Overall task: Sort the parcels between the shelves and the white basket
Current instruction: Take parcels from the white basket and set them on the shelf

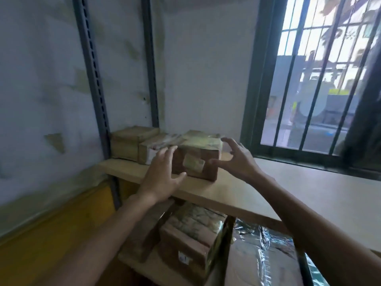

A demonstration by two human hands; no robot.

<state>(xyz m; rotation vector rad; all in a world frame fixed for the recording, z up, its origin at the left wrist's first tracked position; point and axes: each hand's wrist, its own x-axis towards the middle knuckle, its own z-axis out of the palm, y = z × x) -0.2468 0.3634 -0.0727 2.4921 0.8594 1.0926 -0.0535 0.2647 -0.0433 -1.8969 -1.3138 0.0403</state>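
Observation:
A brown taped cardboard parcel (195, 159) sits on the upper wooden shelf (206, 193). My left hand (162, 174) is spread open against its left front side, fingers straight. My right hand (233, 159) hovers at its right front corner, fingers spread and slightly bent, holding nothing. Two more parcels stand behind it on the shelf: a box with a white label (152, 147) and a plain brown box (129, 141). On the lower shelf lies another taped parcel (191, 238). The white basket is out of view.
Grey slotted shelf uprights (97, 100) rise against the peeling wall at left. A barred window (321, 79) fills the right. Silvery foil wrapping (266, 254) lies below the shelf at the lower right. A yellow surface (51, 234) shows at the lower left.

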